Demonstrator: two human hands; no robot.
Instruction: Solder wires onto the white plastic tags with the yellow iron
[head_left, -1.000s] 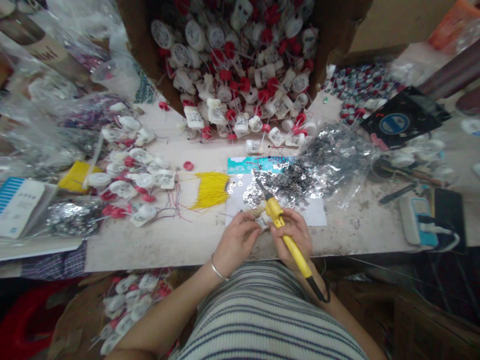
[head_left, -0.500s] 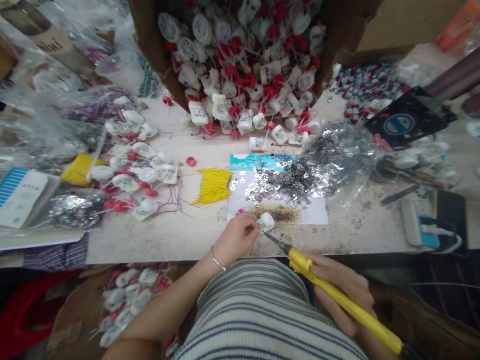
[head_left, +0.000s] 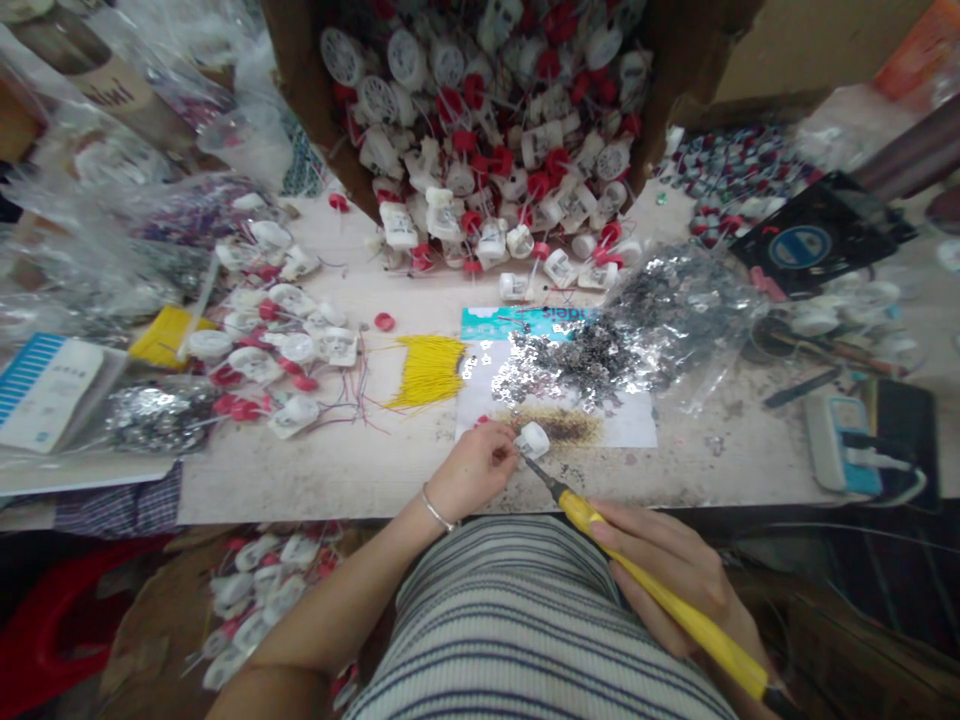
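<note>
A small white plastic part (head_left: 534, 440) is at the fingertips of my left hand (head_left: 480, 466), which is closed in a pinch near the front edge of the table. My right hand (head_left: 675, 570) is wrapped round a yellow soldering iron (head_left: 645, 580). The iron's dark tip reaches the near side of the white part, close to my left fingertips. Behind the part lies a white sheet (head_left: 637, 425) with a brown scorched patch. Small silvery metal pieces (head_left: 585, 365) are heaped on that sheet, and yellow wires (head_left: 429, 370) lie at its left edge.
A cardboard box (head_left: 296, 100) full of white and red parts stands at the back. More white parts (head_left: 296, 348) with thin wires lie left. A clear bag (head_left: 694, 310) of metal pieces, a black fan-like device (head_left: 817, 240) and a white-blue box (head_left: 840, 445) are right.
My right hand and the yellow iron have shifted left, bringing the tip closer to my left fingertips. My left hand has hardly moved. The view has shifted slightly.
</note>
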